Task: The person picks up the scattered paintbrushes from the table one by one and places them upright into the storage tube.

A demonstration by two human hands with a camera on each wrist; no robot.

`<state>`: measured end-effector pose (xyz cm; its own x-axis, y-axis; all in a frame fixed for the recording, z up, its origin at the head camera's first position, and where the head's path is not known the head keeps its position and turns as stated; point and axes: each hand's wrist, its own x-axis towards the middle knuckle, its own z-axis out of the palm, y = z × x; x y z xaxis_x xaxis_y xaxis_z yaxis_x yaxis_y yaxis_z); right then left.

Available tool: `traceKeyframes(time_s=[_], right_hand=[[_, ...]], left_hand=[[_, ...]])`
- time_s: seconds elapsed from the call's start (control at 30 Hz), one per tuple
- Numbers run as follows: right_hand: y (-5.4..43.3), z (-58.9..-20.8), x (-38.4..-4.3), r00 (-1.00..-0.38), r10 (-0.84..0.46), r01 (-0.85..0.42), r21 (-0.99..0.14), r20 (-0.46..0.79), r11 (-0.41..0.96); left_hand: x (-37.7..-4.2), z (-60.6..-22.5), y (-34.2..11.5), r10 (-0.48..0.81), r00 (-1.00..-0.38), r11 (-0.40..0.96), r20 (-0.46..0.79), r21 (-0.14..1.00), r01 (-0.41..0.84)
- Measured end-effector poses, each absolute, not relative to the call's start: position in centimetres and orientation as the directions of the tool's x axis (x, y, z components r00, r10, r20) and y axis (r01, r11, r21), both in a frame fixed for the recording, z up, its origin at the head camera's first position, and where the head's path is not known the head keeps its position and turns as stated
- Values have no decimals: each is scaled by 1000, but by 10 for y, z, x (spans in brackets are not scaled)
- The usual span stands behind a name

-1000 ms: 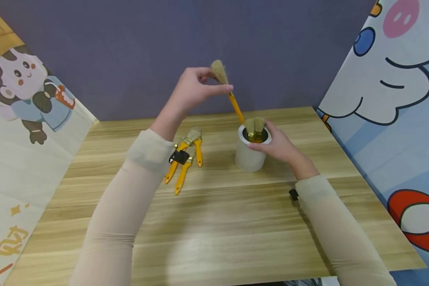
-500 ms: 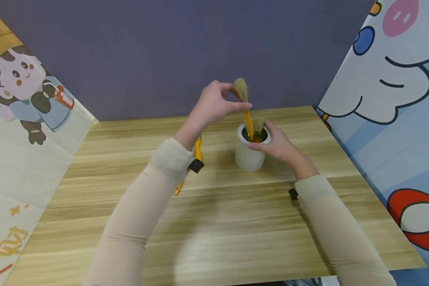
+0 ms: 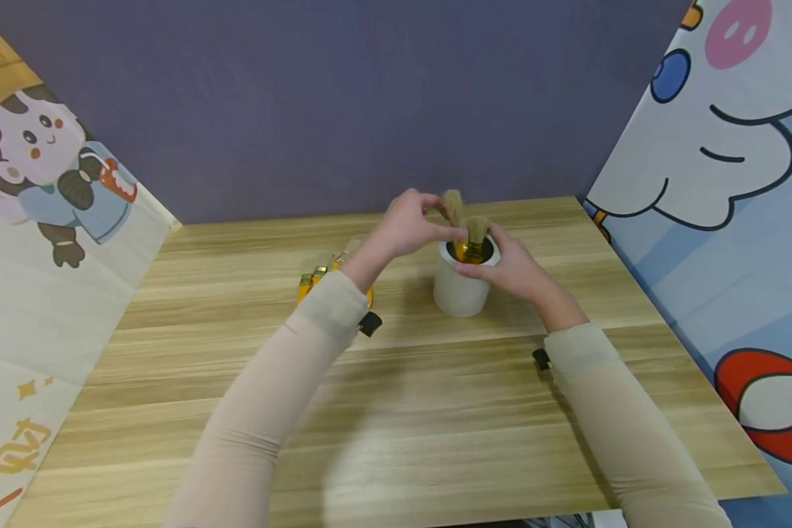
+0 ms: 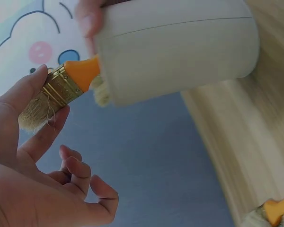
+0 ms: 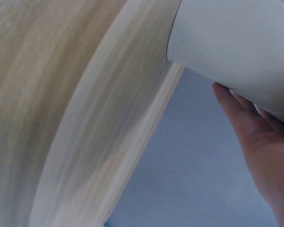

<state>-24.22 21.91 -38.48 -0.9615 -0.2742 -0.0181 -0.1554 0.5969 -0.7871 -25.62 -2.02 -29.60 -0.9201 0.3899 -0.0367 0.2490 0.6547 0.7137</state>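
Note:
My left hand [image 3: 411, 226] pinches a paintbrush [image 4: 64, 85] between thumb and index finger at its brass ferrule. The brush has pale bristles and an orange handle, and stands bristles up. Its handle goes down into the white cylindrical container [image 3: 460, 290], where the lower part is hidden. More pale bristles [image 3: 477, 229] stick up from the container beside it. With thumb and fingers around the upper part, my right hand [image 3: 513, 265] holds the upright container; in the right wrist view its fingers lie along the smooth wall.
Several more orange-handled paintbrushes [image 3: 318, 273] lie on the wooden table [image 3: 475, 425], partly hidden behind my left forearm. A dark purple-grey panel [image 3: 383, 103] rises along the back edge. Cartoon-printed panels [image 3: 732, 154] stand at both sides.
My left hand has moved right and then down, lowering the paintbrush's handle into the container. My right hand and the container have stayed in place.

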Motion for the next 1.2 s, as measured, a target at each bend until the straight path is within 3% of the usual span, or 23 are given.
traceKeyframes(time_s=[0.7,1.2], right_hand=[[219,-387,-243,-957,-290,-182,-790,6,585],[219,-388,-243,-959,-284,-184,-792,14,582]], left_hand=[[-267,-331,-17,463,-886,630,16,697,342],[-268,-331,-10,332,-940,640,81,712,288]])
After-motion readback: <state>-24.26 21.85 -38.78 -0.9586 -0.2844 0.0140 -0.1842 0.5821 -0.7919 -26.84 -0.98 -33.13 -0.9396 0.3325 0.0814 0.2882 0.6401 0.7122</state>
